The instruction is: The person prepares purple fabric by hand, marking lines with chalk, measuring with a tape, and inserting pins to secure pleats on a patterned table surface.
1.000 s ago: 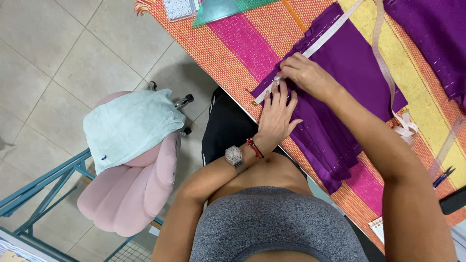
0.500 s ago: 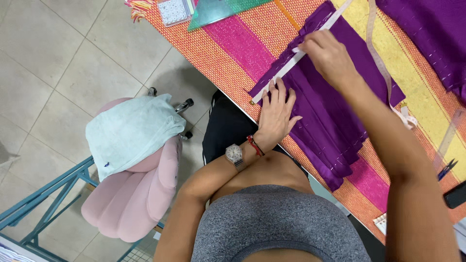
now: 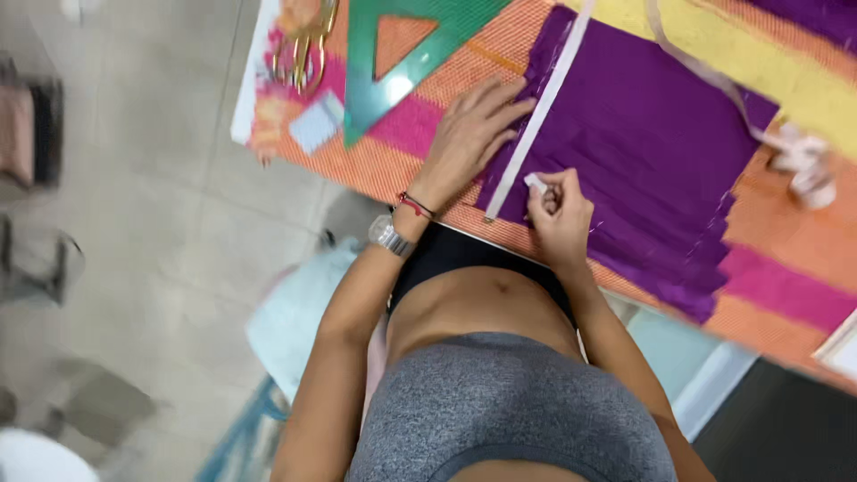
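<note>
A purple cloth (image 3: 643,152) lies flat on a table covered with a striped orange, pink and yellow mat (image 3: 777,286). A long pale ruler (image 3: 540,112) rests along the cloth's left edge. My left hand (image 3: 469,134) lies flat with fingers spread, pressing the ruler's near half and the cloth edge. My right hand (image 3: 558,214) is closed around a small white piece of chalk (image 3: 534,183), its tip on the cloth just right of the ruler's near end.
A green set square (image 3: 402,45) lies on the mat to the left, with gold scissors (image 3: 308,40) and a small pale card (image 3: 314,125) beside it. A tape measure (image 3: 714,80) trails over the cloth to the right. A pale blue cushion (image 3: 295,312) sits below the table edge.
The view has swung and blurred. My right hand came back from the ruler's far end to its near end, now holding chalk. My left hand stays on the ruler.
</note>
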